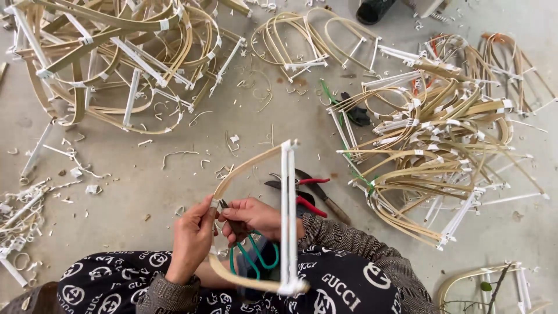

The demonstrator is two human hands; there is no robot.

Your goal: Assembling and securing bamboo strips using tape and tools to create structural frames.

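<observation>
My left hand pinches the curved bamboo strip of a D-shaped bamboo frame whose straight side is a pair of white sticks. My right hand holds a small green-handled cutter, its dark tip touching the strip beside my left fingers. The frame stands upright over my lap, and its lower curve passes behind my wrists.
Red-handled pliers lie on the concrete floor just beyond the frame. Piles of finished bamboo frames sit at the top left, top middle and right. White offcuts litter the left. A dark shoe is at the top edge.
</observation>
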